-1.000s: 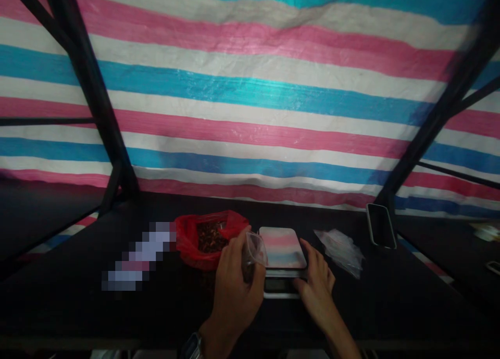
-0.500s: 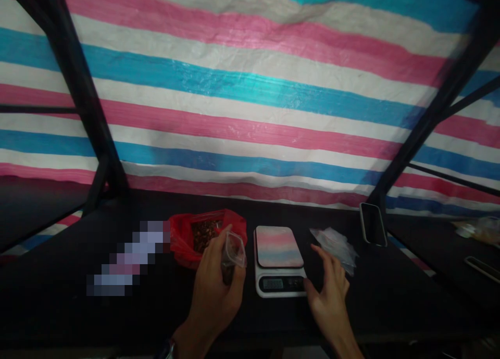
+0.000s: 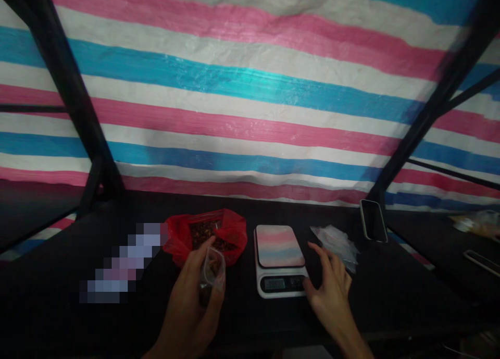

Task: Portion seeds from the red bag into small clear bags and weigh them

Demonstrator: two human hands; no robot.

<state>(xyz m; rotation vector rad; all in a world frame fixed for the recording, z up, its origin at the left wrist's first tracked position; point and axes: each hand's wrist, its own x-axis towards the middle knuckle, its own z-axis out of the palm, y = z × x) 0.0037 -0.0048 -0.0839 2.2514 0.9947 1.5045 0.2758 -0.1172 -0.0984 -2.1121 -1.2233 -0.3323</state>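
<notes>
Black table [image 3: 250,317], striped sheet [image 3: 250,119] behind, scale [image 3: 279,257] lengthwise front-to-back, left hand [image 3: 187,296] curled around clear bag [image 3: 214,273] mouth-up, right hand [image 3: 332,286] loosely spread, holding nothing

Looks like a makeshift booth, hard to tell in dimness: hung with striped tarp [image 3: 242,111], framed by dark bars [image 3: 78,98], furnished with table [image 3: 269,320] and scale [image 3: 279,247].

Tallies at one left hand [image 3: 188,292], one right hand [image 3: 332,283], one digital scale [image 3: 279,248], one red bag [image 3: 175,245], one clear pouch [image 3: 214,271], one pile of clear bags [image 3: 338,243] individually uncountable, two phones [image 3: 374,221] and one striped sheet [image 3: 250,124].
</notes>
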